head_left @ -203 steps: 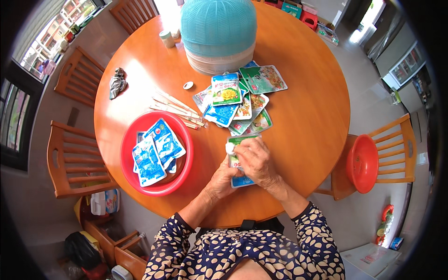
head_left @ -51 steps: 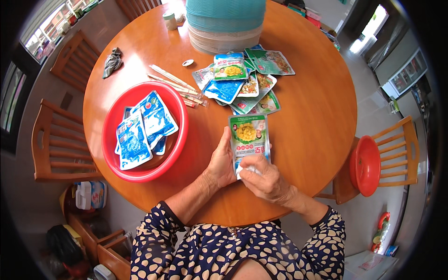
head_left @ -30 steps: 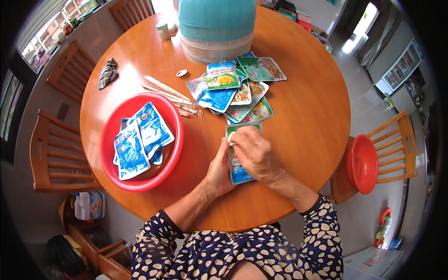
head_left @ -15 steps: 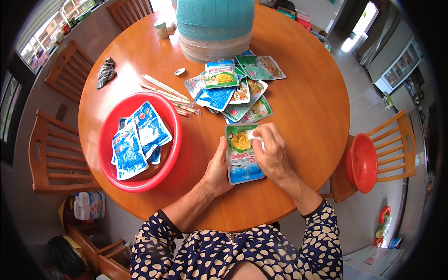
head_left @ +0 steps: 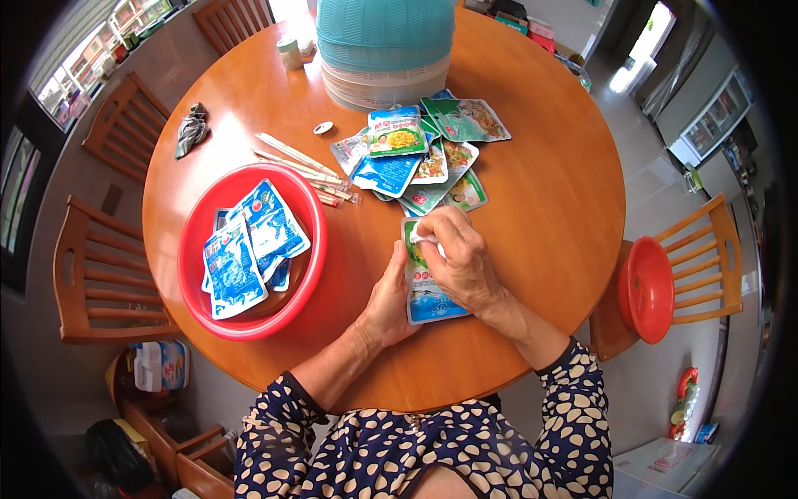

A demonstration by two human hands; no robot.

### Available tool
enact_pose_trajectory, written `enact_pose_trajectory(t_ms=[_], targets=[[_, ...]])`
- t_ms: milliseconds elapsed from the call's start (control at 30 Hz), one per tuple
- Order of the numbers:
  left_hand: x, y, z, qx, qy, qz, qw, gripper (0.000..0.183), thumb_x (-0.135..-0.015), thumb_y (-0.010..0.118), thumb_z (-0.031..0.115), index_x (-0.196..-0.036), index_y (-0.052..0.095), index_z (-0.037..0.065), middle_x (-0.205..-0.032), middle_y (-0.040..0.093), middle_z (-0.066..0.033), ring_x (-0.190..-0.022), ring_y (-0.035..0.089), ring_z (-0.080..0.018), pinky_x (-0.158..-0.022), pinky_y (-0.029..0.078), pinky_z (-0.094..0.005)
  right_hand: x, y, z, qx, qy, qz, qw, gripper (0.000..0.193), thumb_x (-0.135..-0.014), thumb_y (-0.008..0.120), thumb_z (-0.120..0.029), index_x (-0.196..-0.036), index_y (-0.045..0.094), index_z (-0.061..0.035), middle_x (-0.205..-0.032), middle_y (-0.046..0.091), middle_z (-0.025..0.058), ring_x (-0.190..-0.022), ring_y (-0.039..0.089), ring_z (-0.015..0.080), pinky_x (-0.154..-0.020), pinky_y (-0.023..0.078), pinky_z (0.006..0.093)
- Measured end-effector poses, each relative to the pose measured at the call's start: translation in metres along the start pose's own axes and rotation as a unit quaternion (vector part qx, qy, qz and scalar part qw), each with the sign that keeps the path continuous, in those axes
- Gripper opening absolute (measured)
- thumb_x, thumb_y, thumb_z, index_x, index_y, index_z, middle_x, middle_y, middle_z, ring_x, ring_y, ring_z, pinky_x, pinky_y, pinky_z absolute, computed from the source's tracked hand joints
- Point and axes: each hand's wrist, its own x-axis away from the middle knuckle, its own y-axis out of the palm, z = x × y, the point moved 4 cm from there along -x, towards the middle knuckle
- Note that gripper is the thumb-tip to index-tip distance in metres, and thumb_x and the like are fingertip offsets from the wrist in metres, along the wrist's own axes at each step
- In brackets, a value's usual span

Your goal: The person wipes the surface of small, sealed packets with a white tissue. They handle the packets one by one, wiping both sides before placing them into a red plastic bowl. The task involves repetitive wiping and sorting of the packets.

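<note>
A green and blue food pouch (head_left: 432,306) lies on the table in front of me. Along its left edge, my left hand (head_left: 391,295) grips it with the thumb raised at the side; the fingers beneath are partly hidden. My right hand (head_left: 459,254) is closed around a small wad of white tissue (head_left: 422,239), pressed to the upper part of the pouch and covering much of its picture. Beyond the hands, several pouches in blue, green and white (head_left: 432,175) lie in a loose pile. To the left, several blue and white pouches (head_left: 237,262) rest in a red basin (head_left: 189,291).
Wrapped chopsticks (head_left: 303,162), a small white lid (head_left: 322,128), a dark crumpled cloth (head_left: 192,130) and a jar (head_left: 289,54) are on the round table (head_left: 549,183). At the back stands a blue-green woven cover (head_left: 382,37). A red bowl (head_left: 648,289) sits on a right-hand chair.
My right hand has moved left and slightly up across the pouch with the tissue, from its right edge toward the upper left corner. My left hand keeps its hold.
</note>
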Motion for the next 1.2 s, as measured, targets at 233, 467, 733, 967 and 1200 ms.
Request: enact_pose_trajectory(t_ms=[233,467,733,967,1200], targets=[[0.002,0.002,0.003,-0.008,0.019,-0.005,1.0,0.074,-0.097,0.028,0.068,-0.144,0.041,0.012,-0.133,0.055,-0.0099,-0.124,0.054,-0.0256,-0.107,0.043,-0.0448,0.019,0.005,-0.014,-0.018,-0.017,-0.062,0.998,0.024,-0.072,0.064,0.008,-0.092,0.056,-0.0026,-0.094,0.056,0.0123,-0.091,0.056,0.0326,-0.079,0.048,0.0418],[-0.004,-0.002,0.001,-0.034,0.078,-0.021,0.996,0.045,-0.101,0.051,0.038,-0.136,0.045,0.01,-0.125,0.058,-0.0107,-0.112,0.061,-0.0231,-0.094,0.052,-0.0387,0.059,-0.018,-0.028,-0.034,-0.046,-0.124,0.991,0.026,-0.069,0.069,0.008,-0.089,0.058,-0.0037,-0.094,0.058,0.0089,-0.09,0.059,0.0272,-0.079,0.051,0.0388],[0.011,0.016,0.015,-0.329,0.213,0.04,0.919,0.036,-0.105,0.046,0.029,-0.129,0.049,0.002,-0.122,0.057,-0.0079,-0.107,0.054,-0.0106,-0.092,0.048,-0.0302,0.08,-0.059,-0.003,0.046,0.045,-0.171,0.983,0.022,-0.07,0.066,0.01,-0.086,0.058,-0.0019,-0.086,0.058,0.0103,-0.082,0.058,0.0289,-0.071,0.05,0.0387],[0.012,0.012,0.033,-0.455,0.355,0.15,0.803,0.032,-0.096,0.066,0.019,-0.118,0.056,-0.001,-0.1,0.066,-0.0054,-0.089,0.061,-0.0087,-0.077,0.052,-0.025,0.048,-0.047,-0.016,-0.011,0.009,-0.05,0.999,0.023,-0.073,0.065,0.011,-0.09,0.058,-0.0017,-0.089,0.06,0.0109,-0.084,0.059,0.0305,-0.073,0.05,0.0386],[0.003,-0.015,0.028,-0.529,0.317,0.178,0.767,0.023,-0.091,0.068,0.005,-0.11,0.057,-0.004,-0.093,0.067,-0.0043,-0.084,0.062,-0.0068,-0.075,0.052,-0.0231,0.065,-0.035,0.0,-0.05,0.06,-0.111,0.991,0.019,-0.073,0.066,0.009,-0.086,0.055,-0.0011,-0.085,0.06,0.0107,-0.082,0.059,0.03,-0.071,0.05,0.0378]])
